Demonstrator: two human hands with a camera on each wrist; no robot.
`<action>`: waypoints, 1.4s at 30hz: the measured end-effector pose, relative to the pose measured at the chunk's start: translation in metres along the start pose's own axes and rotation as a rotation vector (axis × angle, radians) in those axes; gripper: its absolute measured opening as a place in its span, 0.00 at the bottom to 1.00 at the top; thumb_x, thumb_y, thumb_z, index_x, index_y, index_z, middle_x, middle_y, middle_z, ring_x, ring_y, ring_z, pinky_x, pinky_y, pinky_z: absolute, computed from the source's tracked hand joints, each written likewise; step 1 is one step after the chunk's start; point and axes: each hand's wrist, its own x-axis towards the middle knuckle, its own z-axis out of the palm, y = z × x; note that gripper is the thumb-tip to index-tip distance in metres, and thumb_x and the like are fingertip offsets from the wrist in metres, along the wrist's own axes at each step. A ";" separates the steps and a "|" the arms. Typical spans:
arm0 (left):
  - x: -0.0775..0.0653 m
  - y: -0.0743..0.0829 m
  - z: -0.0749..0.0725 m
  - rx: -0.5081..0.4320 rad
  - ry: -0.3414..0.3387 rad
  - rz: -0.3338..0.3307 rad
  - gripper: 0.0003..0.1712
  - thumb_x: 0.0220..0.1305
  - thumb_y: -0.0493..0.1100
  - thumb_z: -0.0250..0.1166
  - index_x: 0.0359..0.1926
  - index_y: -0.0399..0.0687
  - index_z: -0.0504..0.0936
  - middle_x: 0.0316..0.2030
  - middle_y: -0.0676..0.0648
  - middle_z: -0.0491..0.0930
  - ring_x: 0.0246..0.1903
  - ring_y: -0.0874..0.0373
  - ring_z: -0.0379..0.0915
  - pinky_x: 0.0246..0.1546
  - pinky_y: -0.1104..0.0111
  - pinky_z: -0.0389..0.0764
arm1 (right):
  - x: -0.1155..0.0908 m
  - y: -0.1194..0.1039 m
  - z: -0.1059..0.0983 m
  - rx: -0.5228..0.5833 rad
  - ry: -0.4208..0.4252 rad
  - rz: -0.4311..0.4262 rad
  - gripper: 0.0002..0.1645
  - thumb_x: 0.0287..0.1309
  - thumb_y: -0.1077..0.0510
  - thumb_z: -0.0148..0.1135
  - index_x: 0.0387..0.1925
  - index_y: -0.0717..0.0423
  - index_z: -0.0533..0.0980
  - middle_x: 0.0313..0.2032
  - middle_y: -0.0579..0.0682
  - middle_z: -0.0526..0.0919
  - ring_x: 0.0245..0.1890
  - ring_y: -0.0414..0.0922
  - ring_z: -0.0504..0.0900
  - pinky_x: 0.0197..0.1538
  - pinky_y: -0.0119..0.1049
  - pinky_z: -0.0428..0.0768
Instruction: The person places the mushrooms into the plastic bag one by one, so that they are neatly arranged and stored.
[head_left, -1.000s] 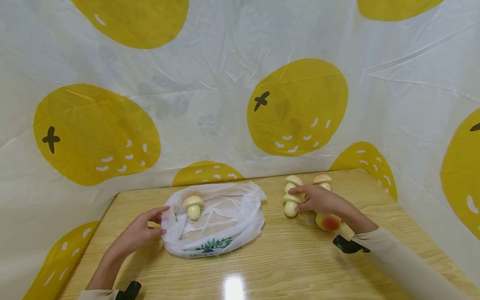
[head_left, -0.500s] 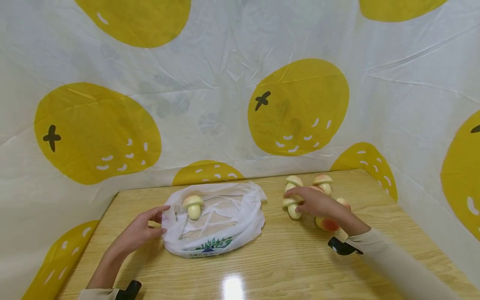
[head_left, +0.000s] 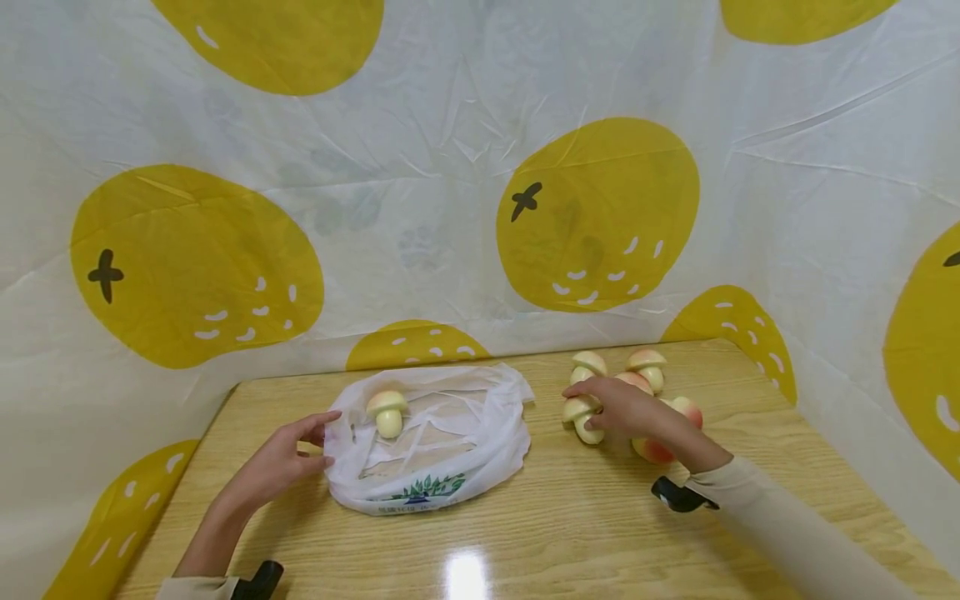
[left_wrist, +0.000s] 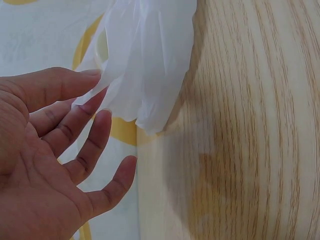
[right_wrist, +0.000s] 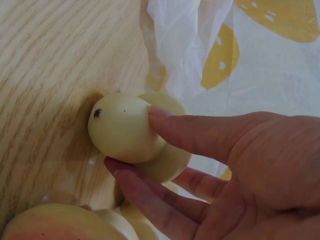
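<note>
A pale toy mushroom (head_left: pixel 579 409) with a rounded cap is in my right hand (head_left: pixel 636 410), at the right of the table. Thumb and fingers pinch it by the stem, whose bulbous end (right_wrist: pixel 120 129) faces the right wrist camera. My left hand (head_left: pixel 273 462) holds the left rim of a white plastic bag (head_left: pixel 491 475) with green print, its thin film (left_wrist: pixel 150 65) caught between thumb and fingers. The bag's mouth is spread wide. Inside lies another toy mushroom (head_left: pixel 387 418), its cap tinted orange.
Beyond my right hand lie two more mushrooms, one to the left (head_left: pixel 589 364) and one to the right (head_left: pixel 648 367). Reddish-yellow pieces (head_left: pixel 687 410) sit partly hidden behind the hand and forearm. A fruit-printed sheet (head_left: pixel 420 250) rises behind the wooden table (head_left: pixel 360 554).
My right hand has closed on the near mushroom and shifted it slightly left and toward me, tilting its stem. The left hand and the bag have stayed put.
</note>
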 end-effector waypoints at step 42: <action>0.001 0.002 0.001 0.024 -0.001 -0.027 0.37 0.63 0.34 0.70 0.71 0.36 0.69 0.49 0.42 0.76 0.51 0.47 0.71 0.43 0.66 0.80 | 0.000 0.005 0.000 0.175 -0.077 0.107 0.34 0.55 0.59 0.74 0.62 0.65 0.73 0.57 0.59 0.80 0.52 0.50 0.79 0.56 0.49 0.75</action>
